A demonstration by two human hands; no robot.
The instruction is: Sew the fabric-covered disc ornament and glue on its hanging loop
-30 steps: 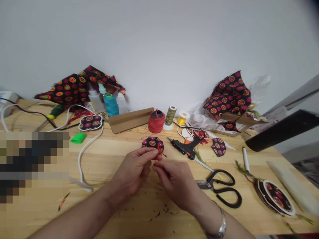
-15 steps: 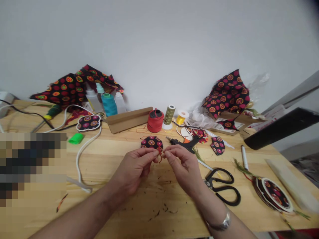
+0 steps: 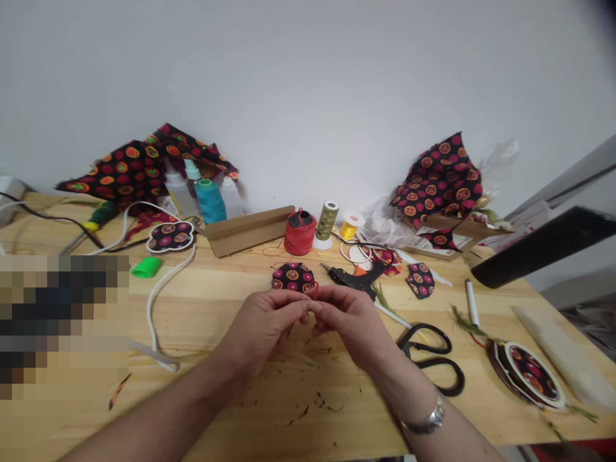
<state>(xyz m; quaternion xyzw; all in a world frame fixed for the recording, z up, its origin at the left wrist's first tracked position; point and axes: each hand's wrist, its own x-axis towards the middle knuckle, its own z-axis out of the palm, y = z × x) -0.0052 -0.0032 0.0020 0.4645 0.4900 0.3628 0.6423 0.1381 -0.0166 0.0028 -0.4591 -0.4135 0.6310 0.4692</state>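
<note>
My left hand (image 3: 269, 321) and my right hand (image 3: 344, 317) meet fingertip to fingertip over the middle of the table. Both pinch a thin red cord (image 3: 316, 292), of which only a small loop shows above the fingers; the rest is hidden. Just behind them lies a round patterned fabric piece (image 3: 292, 277), black with pink and orange circles. A black glue gun (image 3: 359, 279) rests beyond my right hand. Black-handled scissors (image 3: 433, 356) lie beside my right wrist, partly covered by the forearm.
A red cord spool (image 3: 299, 234), an olive thread cone (image 3: 328, 221) and a yellow spool (image 3: 351, 226) stand at the back. A cardboard tray (image 3: 250, 234) is left of them. At right lie a white marker (image 3: 472, 305) and a fabric-covered round ornament (image 3: 532, 378). A white cable (image 3: 151, 308) curves at left.
My right hand has moved left so that its fingertips now touch those of my left hand. The red cord's hanging loop has gone from below the fingers; a small loop shows above.
</note>
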